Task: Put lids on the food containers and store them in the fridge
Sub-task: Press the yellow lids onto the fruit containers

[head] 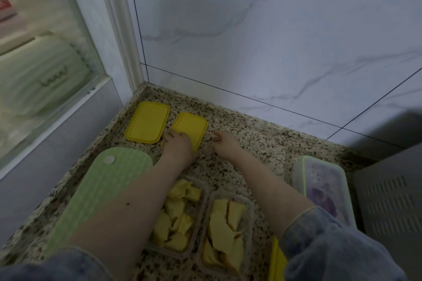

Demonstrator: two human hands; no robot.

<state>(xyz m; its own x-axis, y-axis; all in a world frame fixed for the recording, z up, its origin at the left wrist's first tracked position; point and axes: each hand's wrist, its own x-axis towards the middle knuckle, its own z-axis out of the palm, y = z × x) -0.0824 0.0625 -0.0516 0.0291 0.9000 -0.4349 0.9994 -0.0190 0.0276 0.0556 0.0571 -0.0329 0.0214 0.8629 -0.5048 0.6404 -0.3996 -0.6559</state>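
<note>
Two yellow lids (147, 122) on speckled counter (262, 141); left hand (178, 143) flat on nearer lid (190, 128); right hand (222, 141) loosely open beside it

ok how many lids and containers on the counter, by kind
yellow lids: 3
open clear containers of yellow food: 2
lidded clear container: 1
green oval lid: 1
total: 7
</note>
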